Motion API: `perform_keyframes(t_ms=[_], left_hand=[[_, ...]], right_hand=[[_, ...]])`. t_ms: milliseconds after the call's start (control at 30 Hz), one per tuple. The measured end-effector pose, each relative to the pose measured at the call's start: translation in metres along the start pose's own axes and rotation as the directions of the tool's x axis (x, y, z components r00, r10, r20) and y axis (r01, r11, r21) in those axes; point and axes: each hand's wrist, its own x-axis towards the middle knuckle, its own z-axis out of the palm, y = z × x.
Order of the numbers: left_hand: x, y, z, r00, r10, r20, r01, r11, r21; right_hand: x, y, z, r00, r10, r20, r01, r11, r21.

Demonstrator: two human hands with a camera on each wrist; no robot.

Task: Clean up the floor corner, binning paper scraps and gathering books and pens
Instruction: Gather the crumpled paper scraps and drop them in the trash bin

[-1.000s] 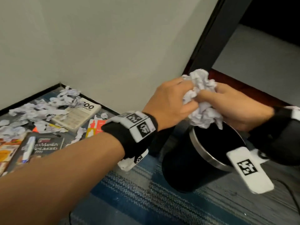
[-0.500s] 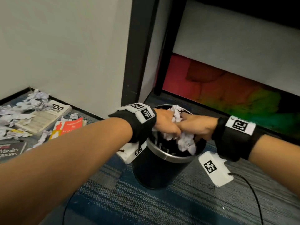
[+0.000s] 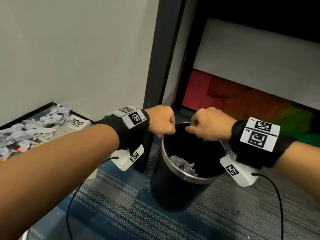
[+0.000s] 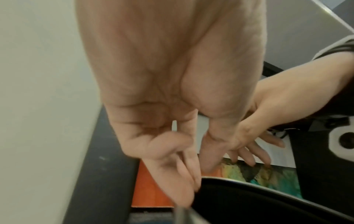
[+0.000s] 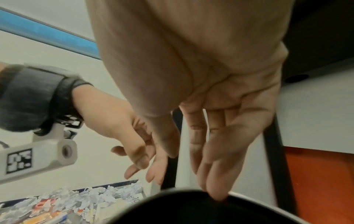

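A black bin with a silver rim (image 3: 174,168) stands on the carpet, and crumpled paper (image 3: 183,164) lies inside it. Above its far rim my left hand (image 3: 163,129) and right hand (image 3: 199,130) hover close together, fingers pointing down. Both are empty. The left wrist view shows loosely bent left fingers (image 4: 182,174) just over the bin's edge (image 4: 249,182). The right fingers (image 5: 214,166) hang nearly straight in the right wrist view. A pile of paper scraps (image 3: 26,130) covers the floor corner at the left, partly over a book marked "100" (image 3: 76,123).
A dark desk leg (image 3: 155,66) stands just behind the bin against the white wall. Under the desk lies something red and green (image 3: 242,101). Wrist-camera cables (image 3: 280,205) trail over the striped carpet. An orange pen tip (image 3: 19,149) shows among the scraps.
Both hands let go of the paper wad, which now lies in the bin. The hands have risen above the rim and moved slightly apart.
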Motion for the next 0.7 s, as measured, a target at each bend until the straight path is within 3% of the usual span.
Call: perform_keyframes(t_ms=[67, 167, 300, 367, 400, 433, 467, 500, 533, 567, 600, 633, 667, 700], left_hand=[[-0.012, -0.023, -0.012, 1.0, -0.003, 0.03, 0.001, 0.997, 0.073], [-0.037, -0.063, -0.027, 0.999, 0.022, -0.038, -0.015, 0.982, 0.191], [-0.07, -0.135, -0.033, 0.98, -0.088, -0.178, 0.149, 0.918, 0.367], [-0.094, -0.18, -0.038, 0.96, -0.191, -0.207, 0.255, 0.901, 0.351], [-0.106, -0.202, -0.04, 0.964, -0.193, -0.184, 0.244, 0.916, 0.317], [-0.122, -0.217, -0.041, 0.99, -0.098, -0.103, 0.116, 0.976, 0.185], [-0.132, -0.234, -0.037, 0.995, 0.099, -0.031, -0.1, 0.994, -0.039], [-0.134, -0.251, -0.026, 0.95, 0.312, -0.003, -0.31, 0.943, -0.124], [-0.139, -0.267, -0.013, 0.961, 0.274, -0.036, -0.276, 0.945, -0.176], [-0.154, -0.265, -0.006, 0.99, -0.095, -0.105, 0.072, 0.977, -0.203], [-0.157, -0.27, -0.004, 0.96, -0.244, -0.134, 0.247, 0.969, 0.001], [-0.157, -0.275, -0.006, 0.887, -0.462, 0.002, 0.461, 0.887, -0.024], [-0.155, -0.278, 0.002, 0.818, -0.576, 0.003, 0.575, 0.817, -0.039], [-0.151, -0.287, 0.006, 0.807, -0.588, -0.057, 0.589, 0.808, 0.002]], right_hand=[[0.006, -0.027, -0.006, 0.998, -0.039, -0.055, 0.037, 0.999, -0.026], [0.02, -0.077, -0.008, 0.995, -0.084, -0.056, 0.081, 0.995, -0.052], [0.047, -0.152, 0.003, 0.992, -0.123, 0.009, 0.123, 0.984, -0.132], [0.067, -0.199, 0.011, 0.984, -0.16, 0.08, 0.174, 0.963, -0.208], [0.075, -0.223, 0.014, 0.977, -0.179, 0.12, 0.203, 0.95, -0.237], [0.083, -0.245, 0.016, 0.967, -0.201, 0.159, 0.237, 0.937, -0.258], [0.09, -0.267, 0.019, 0.955, -0.22, 0.198, 0.27, 0.922, -0.277], [0.098, -0.289, 0.021, 0.942, -0.253, 0.221, 0.313, 0.899, -0.306], [0.107, -0.311, 0.022, 0.929, -0.288, 0.234, 0.356, 0.87, -0.341], [0.116, -0.329, 0.024, 0.915, -0.331, 0.231, 0.397, 0.842, -0.366], [0.125, -0.344, 0.027, 0.905, -0.363, 0.223, 0.423, 0.823, -0.378], [0.134, -0.357, 0.029, 0.895, -0.392, 0.212, 0.445, 0.81, -0.381], [0.143, -0.369, 0.033, 0.887, -0.414, 0.204, 0.462, 0.802, -0.379], [0.151, -0.376, 0.037, 0.882, -0.43, 0.194, 0.472, 0.798, -0.375]])
